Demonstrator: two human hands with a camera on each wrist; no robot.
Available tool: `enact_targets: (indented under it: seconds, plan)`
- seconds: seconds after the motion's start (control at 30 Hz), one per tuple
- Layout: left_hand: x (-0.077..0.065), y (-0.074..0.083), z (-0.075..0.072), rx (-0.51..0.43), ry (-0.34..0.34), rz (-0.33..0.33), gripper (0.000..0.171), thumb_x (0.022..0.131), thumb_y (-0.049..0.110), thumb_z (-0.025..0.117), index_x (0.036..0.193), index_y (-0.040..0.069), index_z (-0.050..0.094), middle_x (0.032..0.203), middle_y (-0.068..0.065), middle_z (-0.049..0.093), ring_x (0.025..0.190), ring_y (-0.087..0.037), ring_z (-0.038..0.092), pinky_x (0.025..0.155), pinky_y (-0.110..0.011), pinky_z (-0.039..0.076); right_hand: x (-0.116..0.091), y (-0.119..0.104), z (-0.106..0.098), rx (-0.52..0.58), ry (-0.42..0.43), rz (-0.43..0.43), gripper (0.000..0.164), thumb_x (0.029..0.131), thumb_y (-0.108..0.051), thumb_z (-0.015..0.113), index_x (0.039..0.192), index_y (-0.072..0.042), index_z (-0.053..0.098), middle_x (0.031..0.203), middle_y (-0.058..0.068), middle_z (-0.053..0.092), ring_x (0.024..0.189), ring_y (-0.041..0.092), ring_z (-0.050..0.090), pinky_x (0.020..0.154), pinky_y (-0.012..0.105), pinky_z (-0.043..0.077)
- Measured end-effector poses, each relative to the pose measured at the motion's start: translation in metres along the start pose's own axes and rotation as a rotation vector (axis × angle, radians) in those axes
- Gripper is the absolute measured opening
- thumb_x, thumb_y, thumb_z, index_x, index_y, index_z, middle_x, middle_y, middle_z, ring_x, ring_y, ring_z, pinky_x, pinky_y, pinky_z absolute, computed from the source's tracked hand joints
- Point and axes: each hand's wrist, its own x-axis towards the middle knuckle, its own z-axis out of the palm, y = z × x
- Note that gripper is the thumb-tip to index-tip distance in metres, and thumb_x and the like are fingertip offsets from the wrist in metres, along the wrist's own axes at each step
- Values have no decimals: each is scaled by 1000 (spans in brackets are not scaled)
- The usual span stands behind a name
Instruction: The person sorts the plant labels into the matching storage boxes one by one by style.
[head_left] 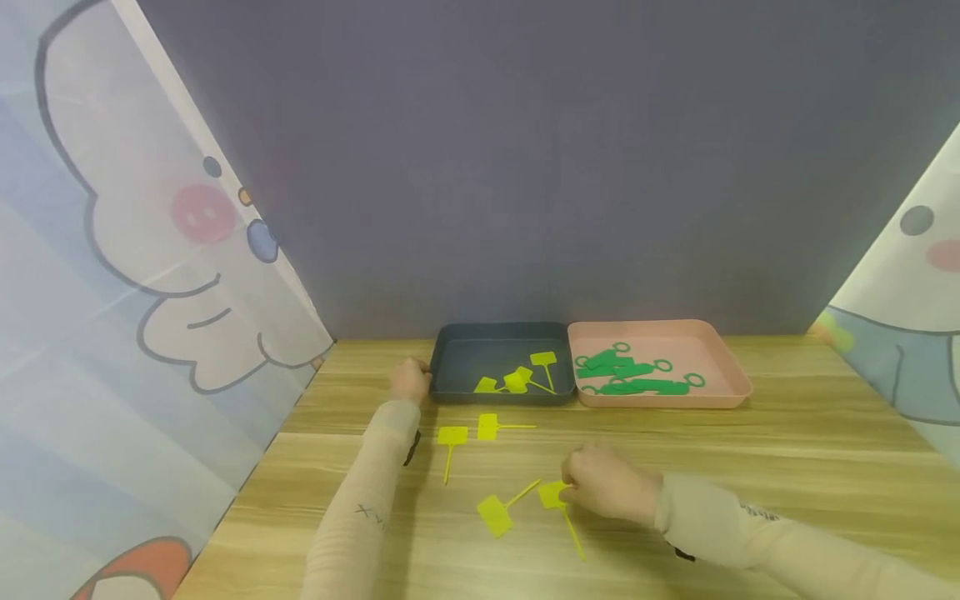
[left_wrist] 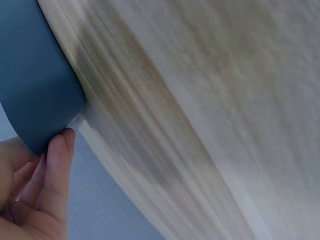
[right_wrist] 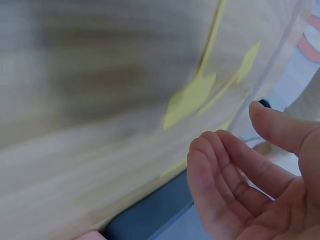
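Note:
My left hand (head_left: 410,381) grips the left side of the dark blue-grey tray (head_left: 450,332); in the left wrist view the fingers and thumb pinch the tray's corner (left_wrist: 42,85). Over the table my right hand (head_left: 609,483) hovers right beside a yellow T-shaped plant label (head_left: 552,494), overlapping its flat head. In the right wrist view the thumb stands apart from the bent fingers (right_wrist: 200,170), nothing between them, with the yellow label (right_wrist: 190,100) beyond. Three more yellow labels lie near: one flat label (head_left: 495,515), another label (head_left: 452,436) and a third label (head_left: 487,427).
Several yellow labels (head_left: 543,358) lie inside the dark tray. Against its right side stands a pink tray (head_left: 705,333) with several green ring-ended tags (head_left: 637,387). A grey wall (head_left: 555,167) rises behind both trays, and printed curtains (head_left: 150,250) flank the wooden table (head_left: 795,442).

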Motion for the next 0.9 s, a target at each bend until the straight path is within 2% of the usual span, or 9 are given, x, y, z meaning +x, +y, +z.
enact_targets:
  seconds: [0.07, 0.23, 0.33, 0.63, 0.8, 0.9]
  plan:
    - [-1, 0, -1, -1, -1, 0, 22, 87, 9, 59, 106, 0, 67, 109, -18, 65, 102, -36, 60, 88, -43, 50, -6, -3, 4, -12, -8, -6, 24, 74, -24, 73, 57, -12, 60, 54, -10, 49, 51, 3, 32, 47, 18, 32]
    - [-2, 0, -1, -6, -2, -6, 23, 87, 8, 59, 107, 0, 67, 109, -18, 65, 102, -36, 60, 88, -43, 50, -17, -10, 14, -26, -37, 6, 33, 73, -30, 72, 52, -14, 53, 54, -11, 44, 51, 3, 32, 53, 20, 33]
    - [-1, -1, 0, -2, 3, -3, 22, 87, 8, 59, 106, 0, 67, 108, -18, 66, 101, -36, 61, 87, -43, 50, -21, -12, 20, -63, -28, -14, 41, 71, -36, 72, 46, -18, 44, 53, -13, 38, 50, 2, 30, 50, 19, 31]
    - [4, -5, 5, 27, 32, 24, 22, 85, 8, 60, 105, 2, 68, 106, -16, 67, 100, -35, 61, 87, -43, 50, -25, -12, 29, -120, -14, -17, 42, 65, -39, 77, 49, -19, 43, 54, -12, 35, 51, 3, 30, 47, 17, 29]
    - [3, -5, 5, 32, 35, 26, 22, 85, 8, 61, 105, 2, 68, 106, -16, 67, 99, -35, 62, 86, -43, 50, -26, -9, 31, -72, -16, -24, 34, 65, -33, 78, 51, -17, 51, 54, -12, 41, 50, 1, 32, 47, 16, 34]
    - [3, -5, 4, 27, 38, 24, 22, 85, 9, 61, 105, 2, 68, 106, -16, 67, 99, -35, 61, 87, -43, 50, -27, -7, 31, 6, -26, 2, 25, 65, -26, 79, 57, -12, 60, 57, -10, 49, 51, -1, 37, 48, 14, 39]
